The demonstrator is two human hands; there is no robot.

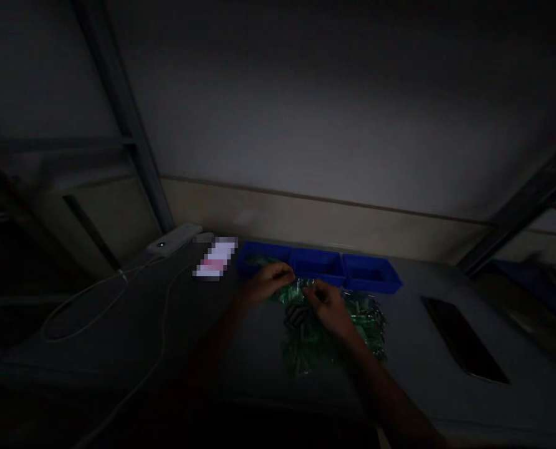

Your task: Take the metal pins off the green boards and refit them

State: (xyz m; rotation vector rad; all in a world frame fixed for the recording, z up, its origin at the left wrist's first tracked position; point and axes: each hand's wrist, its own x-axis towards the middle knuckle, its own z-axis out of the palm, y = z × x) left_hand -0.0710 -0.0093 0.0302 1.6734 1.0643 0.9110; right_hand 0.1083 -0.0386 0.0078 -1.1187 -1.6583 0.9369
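Note:
The scene is very dark. A clear plastic bag of small green parts [329,333] lies on the grey table [240,374] in front of three blue bins [320,265]. My left hand [268,280] is closed with its fingers pinched at the bag's top left edge, near the leftmost bin. My right hand [327,305] rests on top of the bag, fingers curled onto the plastic. Both hands meet at the bag's upper edge [301,285].
A phone-like device [215,259] lies left of the bins. A white power strip [175,240] with cables [105,293] trailing across the table sits at the far left. A dark rectangular slot [462,340] is in the table at right. A wall rises behind the bins.

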